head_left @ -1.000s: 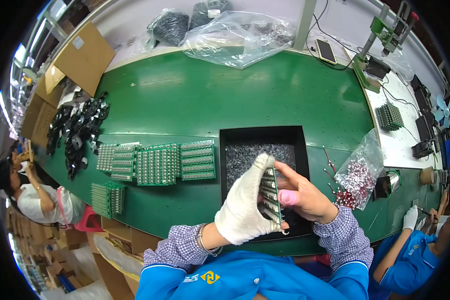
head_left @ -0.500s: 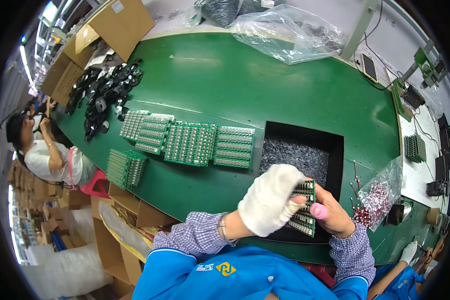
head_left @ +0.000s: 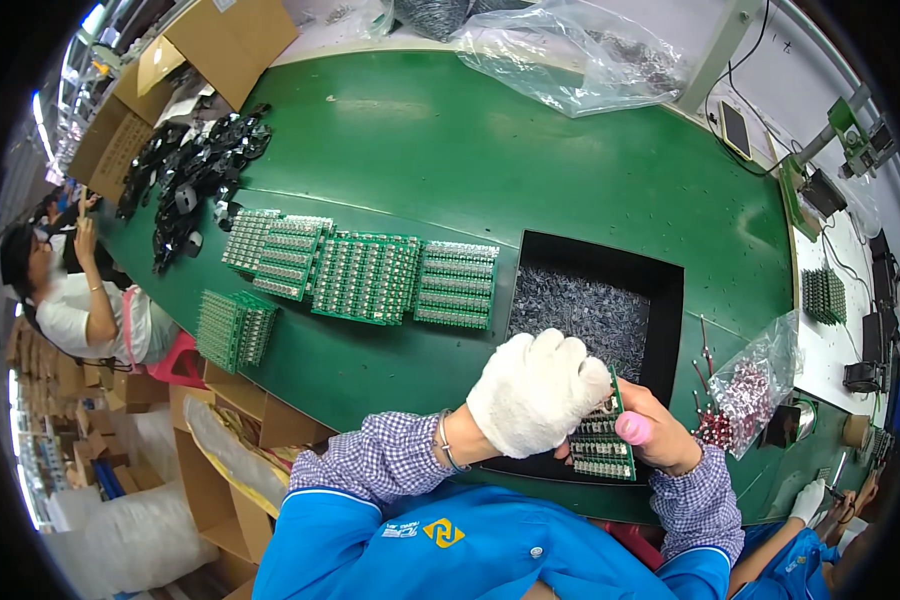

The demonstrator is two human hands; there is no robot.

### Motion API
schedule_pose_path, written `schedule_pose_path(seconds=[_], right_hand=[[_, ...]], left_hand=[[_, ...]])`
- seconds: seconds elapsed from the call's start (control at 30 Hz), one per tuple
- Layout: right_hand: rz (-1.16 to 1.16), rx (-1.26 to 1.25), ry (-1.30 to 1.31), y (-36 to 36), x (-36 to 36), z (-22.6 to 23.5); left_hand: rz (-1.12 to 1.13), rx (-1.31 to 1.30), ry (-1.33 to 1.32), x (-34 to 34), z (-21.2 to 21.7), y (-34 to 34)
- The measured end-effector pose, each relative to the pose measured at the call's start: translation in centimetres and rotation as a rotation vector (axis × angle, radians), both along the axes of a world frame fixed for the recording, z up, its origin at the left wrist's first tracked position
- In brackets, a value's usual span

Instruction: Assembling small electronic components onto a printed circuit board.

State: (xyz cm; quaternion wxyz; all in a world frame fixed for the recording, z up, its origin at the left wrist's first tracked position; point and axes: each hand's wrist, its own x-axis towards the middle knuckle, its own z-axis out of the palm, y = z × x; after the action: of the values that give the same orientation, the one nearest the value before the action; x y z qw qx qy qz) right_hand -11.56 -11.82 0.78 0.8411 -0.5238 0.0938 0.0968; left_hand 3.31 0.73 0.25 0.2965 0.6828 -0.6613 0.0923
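Over the near part of a black tray (head_left: 676, 310), my right hand (head_left: 660, 428) grips a green circuit board (head_left: 604, 452) set with rows of small components. A pink finger cot covers its thumb, which presses on the board's right edge. My left hand (head_left: 540, 395), in a white glove, is curled closed against the board's upper left side. Its fingertips are hidden, so what they pinch cannot be seen. Loose dark small parts (head_left: 585, 315) cover the tray's bottom.
Stacks of circuit boards (head_left: 365, 275) stand left of the tray, with one more stack (head_left: 235, 330) nearer. Black parts (head_left: 195, 180) spill beside a cardboard box (head_left: 232, 45). A clear bag (head_left: 755, 400) of red-and-white pieces lies right. Co-workers sit on both sides.
My left hand has closed into a fist and turned knuckles up at the board. The board has tilted, showing more of its component rows. The whole view has shifted slightly.
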Motion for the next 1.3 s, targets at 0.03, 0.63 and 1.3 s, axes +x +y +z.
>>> schedule_pose_path(seconds=[0.03, 0.63, 1.3], right_hand=[[-0.003, 0.000, 0.002, 0.0, 0.0, 0.0], [-0.050, 0.059, 0.030, -0.1, -0.3, 0.2], [-0.182, 0.341, -0.026, -0.1, -0.1, -1.2]], left_hand=[[-0.003, 0.000, 0.002, 0.0, 0.0, 0.0], [0.025, 0.075, -0.017, 0.0, 0.1, -0.4], [0.061, 0.150, 0.240, 0.4, 0.0, 0.1]])
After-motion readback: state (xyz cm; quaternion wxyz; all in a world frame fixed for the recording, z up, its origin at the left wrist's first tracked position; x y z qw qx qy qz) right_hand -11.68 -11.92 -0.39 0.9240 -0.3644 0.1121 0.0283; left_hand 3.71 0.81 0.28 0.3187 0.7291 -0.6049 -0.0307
